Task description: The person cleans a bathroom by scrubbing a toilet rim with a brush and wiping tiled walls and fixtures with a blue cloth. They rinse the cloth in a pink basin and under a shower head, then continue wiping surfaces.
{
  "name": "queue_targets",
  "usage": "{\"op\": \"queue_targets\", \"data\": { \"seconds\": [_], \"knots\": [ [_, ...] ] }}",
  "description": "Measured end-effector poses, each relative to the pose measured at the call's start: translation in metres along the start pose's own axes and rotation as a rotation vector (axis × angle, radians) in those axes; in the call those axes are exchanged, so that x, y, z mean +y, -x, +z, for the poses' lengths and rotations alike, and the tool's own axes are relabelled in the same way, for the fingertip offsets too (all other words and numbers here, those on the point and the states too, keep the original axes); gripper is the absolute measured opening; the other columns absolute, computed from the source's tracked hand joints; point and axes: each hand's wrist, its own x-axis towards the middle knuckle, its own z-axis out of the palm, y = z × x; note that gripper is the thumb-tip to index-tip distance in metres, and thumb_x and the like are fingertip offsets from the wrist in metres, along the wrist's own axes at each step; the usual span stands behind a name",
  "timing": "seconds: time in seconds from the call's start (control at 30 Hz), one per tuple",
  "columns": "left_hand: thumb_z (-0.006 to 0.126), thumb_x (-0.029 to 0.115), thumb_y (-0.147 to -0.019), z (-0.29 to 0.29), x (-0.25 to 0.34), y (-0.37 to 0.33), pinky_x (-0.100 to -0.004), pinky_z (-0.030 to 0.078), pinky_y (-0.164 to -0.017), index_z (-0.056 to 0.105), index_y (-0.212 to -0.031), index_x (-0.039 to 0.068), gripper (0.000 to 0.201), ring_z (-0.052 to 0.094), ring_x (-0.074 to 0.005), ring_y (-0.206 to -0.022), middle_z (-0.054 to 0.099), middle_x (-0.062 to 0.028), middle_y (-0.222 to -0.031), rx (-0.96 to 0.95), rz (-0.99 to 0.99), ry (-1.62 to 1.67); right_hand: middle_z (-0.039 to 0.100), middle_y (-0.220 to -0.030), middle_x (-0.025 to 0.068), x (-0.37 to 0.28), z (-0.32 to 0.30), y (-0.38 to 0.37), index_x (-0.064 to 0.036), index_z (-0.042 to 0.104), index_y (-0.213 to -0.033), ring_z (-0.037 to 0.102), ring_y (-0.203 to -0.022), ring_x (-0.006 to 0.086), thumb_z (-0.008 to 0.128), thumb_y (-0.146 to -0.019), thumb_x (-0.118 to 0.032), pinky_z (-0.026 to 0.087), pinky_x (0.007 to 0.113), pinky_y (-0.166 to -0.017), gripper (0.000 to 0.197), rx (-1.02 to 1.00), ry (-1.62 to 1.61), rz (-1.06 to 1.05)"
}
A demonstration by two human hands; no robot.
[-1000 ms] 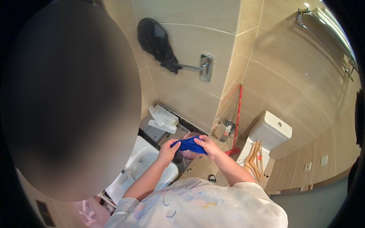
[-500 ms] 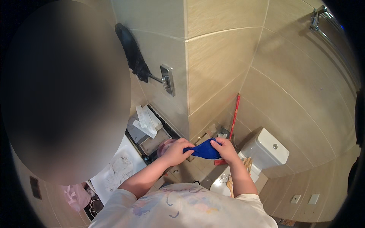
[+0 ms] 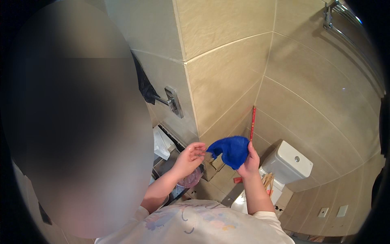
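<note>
A blue cloth (image 3: 231, 149) hangs in the air before me, bunched and drooping, with a loose end toward the left. At its right edge my right hand (image 3: 250, 162) grips it, thumb pointing up along the fabric. My left hand (image 3: 188, 160) is just left of the cloth's loose end, fingers apart and slightly bent. Nothing shows in that hand, and a narrow gap appears between its fingertips and the cloth.
Right of my right arm stands a white toilet (image 3: 289, 159) with pale sticks (image 3: 267, 181) on its lid. A red pole (image 3: 253, 122) leans in the corner. Below my left hand is a pink translucent basin (image 3: 190, 178). A chrome rack (image 3: 345, 20) juts from the right wall.
The cloth has gone from stretched between both hands to hanging open from my right hand. My left hand has let go of it. The view has shifted.
</note>
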Motion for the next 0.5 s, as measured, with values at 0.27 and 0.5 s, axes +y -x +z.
{"op": "queue_targets", "data": {
  "seconds": [0.27,0.5],
  "knots": [
    [0.054,-0.008,-0.086,-0.022,-0.005,-0.002,-0.0218,0.045,-0.082,0.052,-0.115,0.001,0.030,0.056,-0.0097,-0.091,0.057,-0.0036,-0.098,0.242,0.051,0.045,0.033,-0.137,0.0284,0.093,0.027,-0.083,0.0056,0.048,-0.115,0.026,-0.130,0.0510,0.053,-0.089,-0.038,0.012,0.059,-0.109,0.051,-0.284,1.652,-0.844],
    [0.054,-0.003,-0.085,-0.048,0.008,0.006,-0.0301,0.044,-0.086,0.052,-0.113,0.000,0.028,0.056,-0.0195,-0.097,0.058,-0.0106,-0.103,0.359,0.320,-0.322,0.041,-0.115,0.0342,0.069,0.088,-0.124,0.0038,0.055,-0.095,0.024,-0.123,0.0605,0.054,-0.083,-0.050,0.011,0.071,-0.101,0.056,-0.241,1.794,-1.156]
  ]
}}
